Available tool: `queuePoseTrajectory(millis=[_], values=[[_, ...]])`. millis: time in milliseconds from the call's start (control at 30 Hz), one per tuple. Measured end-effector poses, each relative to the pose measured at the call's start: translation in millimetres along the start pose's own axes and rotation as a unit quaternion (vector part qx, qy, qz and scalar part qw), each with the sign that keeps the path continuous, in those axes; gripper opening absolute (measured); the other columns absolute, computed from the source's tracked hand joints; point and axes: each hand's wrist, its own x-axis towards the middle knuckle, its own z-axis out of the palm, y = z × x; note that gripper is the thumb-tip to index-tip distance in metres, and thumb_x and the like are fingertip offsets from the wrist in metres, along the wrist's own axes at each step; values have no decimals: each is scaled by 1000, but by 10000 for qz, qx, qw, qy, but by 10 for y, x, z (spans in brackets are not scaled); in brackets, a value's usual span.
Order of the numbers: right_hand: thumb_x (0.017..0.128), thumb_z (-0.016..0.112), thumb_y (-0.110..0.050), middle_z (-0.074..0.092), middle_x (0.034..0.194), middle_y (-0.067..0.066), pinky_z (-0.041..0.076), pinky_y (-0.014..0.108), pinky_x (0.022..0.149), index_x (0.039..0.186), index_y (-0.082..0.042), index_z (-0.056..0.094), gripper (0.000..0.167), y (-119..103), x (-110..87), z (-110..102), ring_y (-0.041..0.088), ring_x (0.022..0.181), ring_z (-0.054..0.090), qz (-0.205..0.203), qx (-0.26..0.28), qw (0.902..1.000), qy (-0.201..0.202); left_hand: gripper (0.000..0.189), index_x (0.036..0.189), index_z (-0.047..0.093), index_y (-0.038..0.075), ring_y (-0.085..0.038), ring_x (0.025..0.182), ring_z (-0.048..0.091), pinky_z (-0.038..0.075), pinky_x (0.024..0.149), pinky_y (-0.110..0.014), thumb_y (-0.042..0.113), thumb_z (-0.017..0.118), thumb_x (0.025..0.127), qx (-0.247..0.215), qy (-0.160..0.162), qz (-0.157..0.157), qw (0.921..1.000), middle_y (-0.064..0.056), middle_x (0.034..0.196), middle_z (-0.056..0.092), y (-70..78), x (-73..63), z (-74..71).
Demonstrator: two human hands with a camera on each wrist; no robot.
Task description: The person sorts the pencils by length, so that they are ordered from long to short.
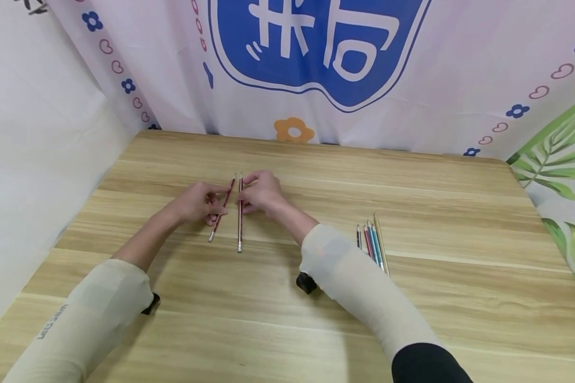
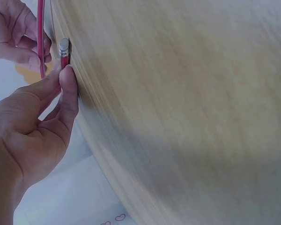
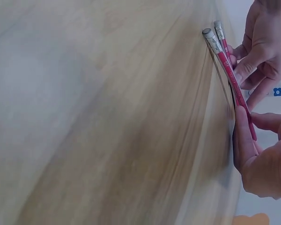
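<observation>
My left hand [image 1: 198, 203] pinches a dark red pencil [image 1: 215, 229] between thumb and fingers. That pencil slants, its tip toward the back and its eraser end toward the front left. Just right of it, a second red pencil [image 1: 240, 229] runs nearly straight front to back, pinched by my right hand [image 1: 263, 192]. The tips lie close together while the eraser ends spread apart. In the left wrist view a white eraser [image 2: 64, 47] shows above the left fingertips. The right wrist view has the right-hand pencil [image 3: 228, 70] crossing in front of the other pencil [image 3: 219, 32].
Several pencils [image 1: 372, 242], blue, red, dark and plain wood, lie together right of centre, partly behind the right sleeve [image 1: 359, 276]. The wooden table [image 1: 220, 330] meets a printed curtain [image 1: 460, 80] at the back. A white wall surface [image 1: 38, 159] borders the left side.
</observation>
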Motion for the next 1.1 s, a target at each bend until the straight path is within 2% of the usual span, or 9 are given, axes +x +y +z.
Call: queuePoseTrajectory(millis=[367, 533, 833, 933, 1033, 1100], values=[[86, 74, 15, 72, 91, 24, 63, 35, 68, 120, 9, 62, 37, -12, 26, 115, 36, 79, 76, 7, -109, 9991, 409, 65, 151, 40, -11, -19, 61, 63, 60, 58, -33, -5, 71, 94, -221, -55, -93, 9997, -17, 80, 62, -12, -2, -10], [85, 76, 14, 73, 87, 20, 63, 33, 65, 122, 5, 61, 40, -8, 44, 142, 31, 74, 76, -10, -237, 9981, 566, 67, 152, 38, -11, -19, 61, 64, 61, 59, -33, -6, 70, 94, -282, -46, -109, 9995, -17, 81, 63, -31, 4, -8], [82, 80, 12, 74, 86, 20, 60, 25, 60, 118, 7, 63, 40, 41, 71, 201, 28, 71, 76, -495, -633, 9937, 776, 67, 152, 39, -10, -20, 61, 64, 61, 58, -33, -6, 70, 94, -317, -27, -108, 9994, -17, 81, 62, -29, -5, -13], [82, 82, 8, 73, 81, 15, 58, 22, 56, 110, 5, 66, 33, 39, 79, 222, 23, 65, 74, -533, -956, 9902, 867, 66, 153, 40, -9, -20, 61, 65, 61, 59, -33, -7, 70, 94, -332, -27, -130, 9994, -17, 81, 63, -39, -2, -17], [84, 81, 4, 70, 73, 9, 56, 22, 53, 93, 0, 69, 15, 26, 92, 238, 17, 57, 69, -512, -1391, 9851, 877, 66, 153, 39, -8, -20, 61, 65, 61, 59, -33, -7, 69, 94, -421, -52, -133, 9990, -17, 81, 63, -53, 2, -15], [85, 79, 3, 69, 69, 6, 55, 22, 51, 80, -4, 67, 14, 10, 104, 246, 15, 53, 65, -474, -1685, 9809, 855, 66, 153, 39, -8, -20, 62, 65, 61, 59, -33, -7, 69, 95, -459, -61, -150, 9988, -18, 81, 63, -61, 9, -10]])
